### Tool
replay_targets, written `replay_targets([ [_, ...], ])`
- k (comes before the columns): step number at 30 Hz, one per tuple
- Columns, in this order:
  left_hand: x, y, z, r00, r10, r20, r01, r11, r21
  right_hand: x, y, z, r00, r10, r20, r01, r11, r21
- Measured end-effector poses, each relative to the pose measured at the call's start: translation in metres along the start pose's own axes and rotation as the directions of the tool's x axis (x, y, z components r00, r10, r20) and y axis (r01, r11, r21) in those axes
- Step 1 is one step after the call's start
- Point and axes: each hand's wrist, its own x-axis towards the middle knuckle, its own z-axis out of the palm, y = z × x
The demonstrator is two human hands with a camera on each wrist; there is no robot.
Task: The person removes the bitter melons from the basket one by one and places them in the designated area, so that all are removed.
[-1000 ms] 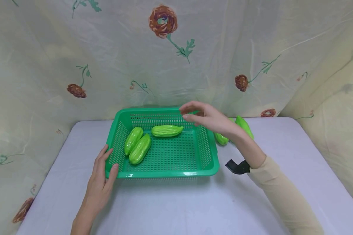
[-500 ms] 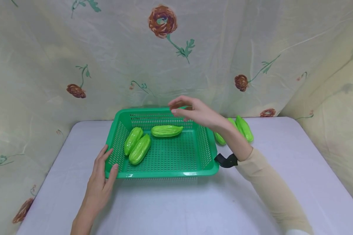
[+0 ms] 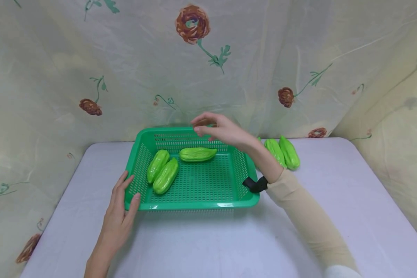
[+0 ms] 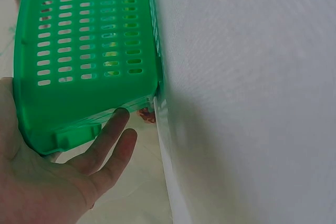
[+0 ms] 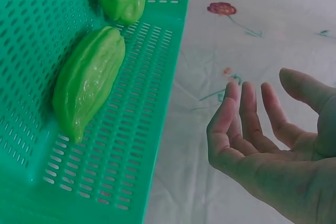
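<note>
My relaxed left hand (image 3: 116, 216) touches the green perforated plastic basket (image 3: 198, 206), three ridged green vegetables (image 3: 196, 155) inside; misjudging depth from afar, I could jolt it with my empty, loose-fingered right hand (image 3: 223, 129).

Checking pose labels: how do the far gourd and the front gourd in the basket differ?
Pose: the far gourd lies crosswise, tip to the right; the front gourd slants, narrower end away from the person.
Placement: the far gourd lies along the back wall; the front gourd lies farther left, with another gourd alongside.
Shared: both are glossy green and inside the basket.
</note>
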Motion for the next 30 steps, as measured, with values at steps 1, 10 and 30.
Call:
replay_targets([
  [1,0.000,0.000,0.000,1.000,0.001,0.000,-0.001,1.000,-0.001,0.002,0.000,0.000,1.000,0.003,0.000,-0.003,1.000,-0.001],
  [10,0.001,0.000,0.001,1.000,0.010,-0.007,-0.010,1.000,0.002,0.020,0.008,0.006,0.999,0.033,0.021,-0.033,0.999,0.001],
  [30,0.000,0.000,0.000,1.000,0.013,-0.013,-0.013,1.000,0.014,0.049,0.031,0.021,0.985,0.149,0.083,-0.145,0.988,-0.060],
])
